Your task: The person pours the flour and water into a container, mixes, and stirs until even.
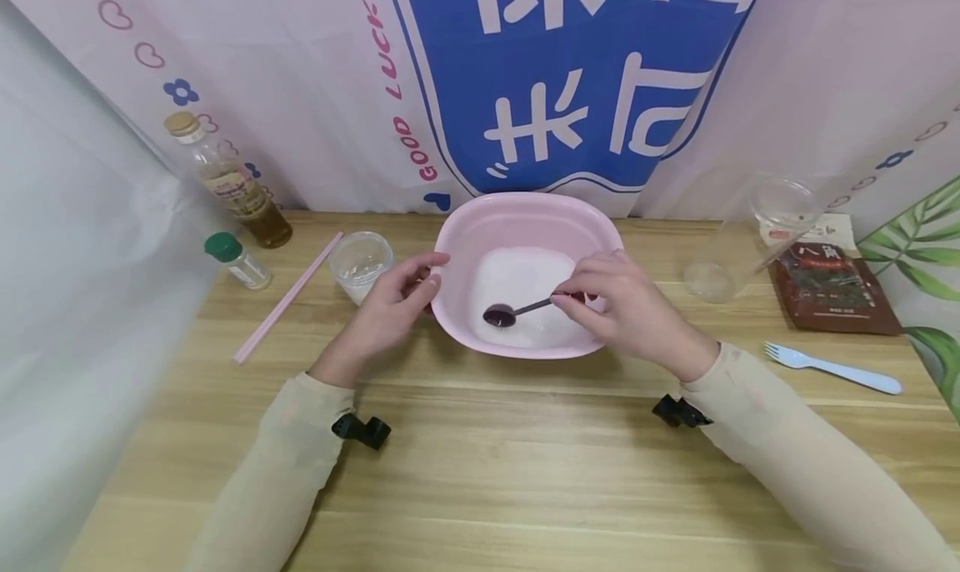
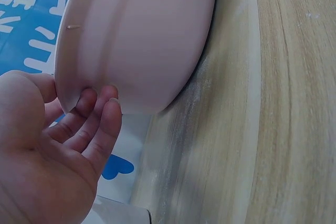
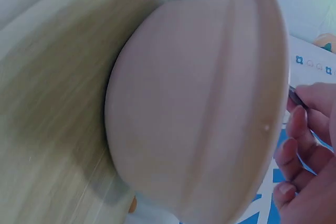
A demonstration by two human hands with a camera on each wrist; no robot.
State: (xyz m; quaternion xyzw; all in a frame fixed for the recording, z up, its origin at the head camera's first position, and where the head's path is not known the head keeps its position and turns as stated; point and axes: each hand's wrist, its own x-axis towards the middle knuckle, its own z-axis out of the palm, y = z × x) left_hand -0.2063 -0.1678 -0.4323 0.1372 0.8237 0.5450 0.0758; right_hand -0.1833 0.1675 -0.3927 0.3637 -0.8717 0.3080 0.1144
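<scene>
A person sits at a wooden table (image 1: 480, 472) with a pink basin (image 1: 525, 218) set squarely before them, white powder lying in its bottom. The right hand (image 1: 626, 309) pinches the handle of a dark spoon (image 1: 517, 310), whose bowl hangs low over the powder — a grip suited to stirring or scooping. The left hand (image 1: 390, 309) rests against the basin's outer wall just under the rim, fingers loosely extended and touching it, apparently to steady it. The hands are apart, one on each side of the basin. Just beside the left hand stands a small clear cup (image 1: 361, 263); a pink straw (image 1: 288, 298), an oil bottle (image 1: 228, 180), a blue fork (image 1: 832, 367) and a dark packet (image 1: 832, 288) lie farther off.
</scene>
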